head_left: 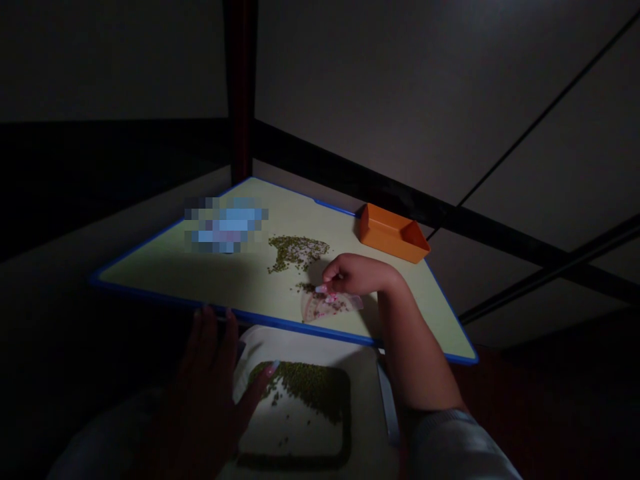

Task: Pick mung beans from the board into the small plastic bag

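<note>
My right hand [357,273] is closed in a pinch on a clear, pinkish protractor [313,311] that lies on the pale board near its front edge. Some small green grains, which look like mung beans, sit by and around the protractor. Beyond it a loose patch of the green grains [295,252] is spread out. My left hand [213,373] is in shadow with its fingers apart, fingertips at the board's blue front edge. Its thumb reaches over a white tub [367,387], where more green grains [315,387] are heaped toward the far side.
An orange open box [397,250] stands at the board's back right corner. A blurred-out bluish item [227,227] lies at the back left of the pale board [165,267]. Behind the board run dark walls and a dark red post [241,100].
</note>
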Tool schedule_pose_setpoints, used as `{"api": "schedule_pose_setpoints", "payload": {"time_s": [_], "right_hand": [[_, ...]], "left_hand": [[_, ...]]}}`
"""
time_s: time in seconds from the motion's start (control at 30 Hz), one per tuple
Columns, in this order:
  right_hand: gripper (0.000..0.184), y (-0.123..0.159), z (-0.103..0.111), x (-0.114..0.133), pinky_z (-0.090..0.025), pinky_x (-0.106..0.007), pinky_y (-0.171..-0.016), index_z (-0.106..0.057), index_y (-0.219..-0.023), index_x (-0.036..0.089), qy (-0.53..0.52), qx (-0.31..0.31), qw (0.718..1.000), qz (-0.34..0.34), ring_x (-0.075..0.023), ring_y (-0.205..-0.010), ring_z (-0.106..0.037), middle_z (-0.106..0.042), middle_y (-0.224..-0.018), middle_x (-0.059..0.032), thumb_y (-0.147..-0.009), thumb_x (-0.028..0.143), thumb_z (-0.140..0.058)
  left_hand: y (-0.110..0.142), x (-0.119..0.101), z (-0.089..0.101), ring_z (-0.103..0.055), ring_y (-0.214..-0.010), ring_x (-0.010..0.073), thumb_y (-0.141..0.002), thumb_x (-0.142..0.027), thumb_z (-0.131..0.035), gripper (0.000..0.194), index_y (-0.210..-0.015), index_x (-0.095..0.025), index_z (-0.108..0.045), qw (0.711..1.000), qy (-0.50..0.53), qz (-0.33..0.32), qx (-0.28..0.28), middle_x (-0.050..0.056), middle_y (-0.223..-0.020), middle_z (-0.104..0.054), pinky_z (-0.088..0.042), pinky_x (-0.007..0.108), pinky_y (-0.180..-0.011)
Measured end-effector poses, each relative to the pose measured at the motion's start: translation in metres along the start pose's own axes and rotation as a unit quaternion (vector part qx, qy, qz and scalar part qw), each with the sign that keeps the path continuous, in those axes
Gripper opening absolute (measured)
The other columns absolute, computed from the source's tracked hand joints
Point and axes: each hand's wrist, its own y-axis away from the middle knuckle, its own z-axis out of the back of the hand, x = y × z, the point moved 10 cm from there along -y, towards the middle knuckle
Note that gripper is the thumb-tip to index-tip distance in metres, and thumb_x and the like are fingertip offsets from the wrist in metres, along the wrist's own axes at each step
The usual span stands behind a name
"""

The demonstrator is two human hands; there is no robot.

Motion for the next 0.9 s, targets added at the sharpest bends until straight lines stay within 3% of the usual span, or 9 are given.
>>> {"api": "schedule_pose_setpoints", "payload": {"time_s": [0.17, 0.33, 0.57, 0.9], "right_hand": [[0.026, 0.0002, -0.0004, 0.0036, -0.028, -0.023, -0.056, -0.053, -0.064, 0.015, 0.000, 0.003, 1.000, 0.016, -0.0078, -0.054, -0.036, -0.043, -0.055, 0.0051, -0.086, 0.029, -0.051], [0.029, 0.0006, 0.0069, 0.0052, -0.027, -0.024, -0.056, -0.052, -0.062, 0.015, -0.002, -0.033, 0.999, 0.019, -0.0076, -0.054, -0.032, -0.040, -0.054, 0.0055, -0.087, 0.029, -0.051], [0.030, -0.0065, 0.0025, 0.0074, -0.023, -0.026, -0.056, -0.052, -0.058, 0.015, -0.004, -0.045, 0.999, 0.023, -0.0078, -0.054, -0.032, -0.038, -0.051, 0.0058, -0.086, 0.026, -0.054], [0.029, -0.0046, 0.0040, 0.0077, -0.027, -0.023, -0.056, -0.053, -0.061, 0.015, -0.033, -0.038, 0.997, 0.053, -0.0079, -0.054, -0.036, -0.042, -0.053, 0.0058, -0.087, 0.027, -0.055]], "left_hand": [[-0.0004, 0.0011, -0.0022, -0.009, -0.149, 0.0388, -0.086, -0.062, -0.039, 0.090, -0.153, -0.022, 0.005, 1.000, -0.003, -0.002, -0.001, 0.010, -0.165, 0.010, -0.022, 0.058, -0.117], [-0.0008, 0.0018, -0.0047, -0.008, -0.150, 0.0370, -0.086, -0.063, -0.038, 0.089, -0.153, -0.021, 0.004, 1.000, -0.013, 0.006, 0.016, 0.011, -0.165, 0.007, -0.022, 0.056, -0.118], [-0.0006, -0.0024, -0.0023, -0.008, -0.150, 0.0381, -0.087, -0.061, -0.037, 0.087, -0.153, -0.021, 0.002, 0.999, -0.031, -0.003, 0.022, 0.012, -0.165, 0.009, -0.028, 0.056, -0.115], [-0.0028, -0.0071, -0.0020, -0.012, -0.148, 0.0411, -0.087, -0.062, -0.037, 0.088, -0.153, -0.020, 0.005, 0.998, -0.056, -0.027, 0.005, 0.012, -0.165, 0.010, -0.031, 0.058, -0.113]]}}
